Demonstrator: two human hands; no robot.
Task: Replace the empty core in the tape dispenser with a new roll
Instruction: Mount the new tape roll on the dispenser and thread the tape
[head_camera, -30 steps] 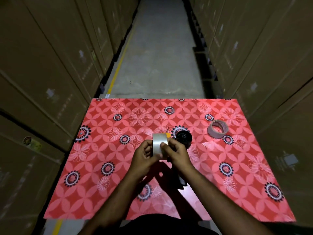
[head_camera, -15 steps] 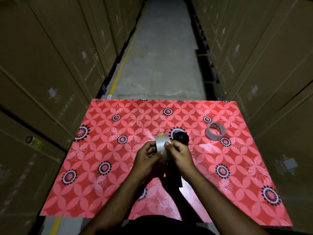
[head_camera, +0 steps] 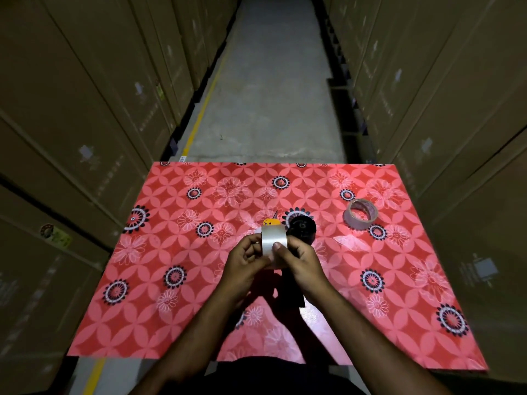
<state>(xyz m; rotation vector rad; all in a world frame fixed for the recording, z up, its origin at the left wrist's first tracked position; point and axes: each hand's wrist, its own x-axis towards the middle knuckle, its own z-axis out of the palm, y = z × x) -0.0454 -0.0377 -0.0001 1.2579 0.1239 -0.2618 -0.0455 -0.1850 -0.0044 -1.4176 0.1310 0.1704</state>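
Observation:
Both hands hold a shiny new tape roll (head_camera: 273,240) upright above the middle of the table. My left hand (head_camera: 244,259) grips its left side; my right hand (head_camera: 299,260) grips the right side with the thumb pressed on the tape's outer face. Just behind and right of the roll lies the black tape dispenser (head_camera: 302,228), its round hub facing up, its handle hidden under my right hand. An orange piece (head_camera: 270,222) of the dispenser shows behind the roll. The empty brown core (head_camera: 360,214) lies flat at the table's right.
The table wears a red flowered cloth (head_camera: 182,280). A clear scrap of tape (head_camera: 349,243) lies on it right of my hands. Stacked cardboard boxes (head_camera: 85,109) wall in both sides. A concrete aisle (head_camera: 271,95) runs beyond the far edge.
My hands have turned the roll a little and my right thumb has slid onto its face. The view has shifted slightly; the dispenser and empty core have not moved.

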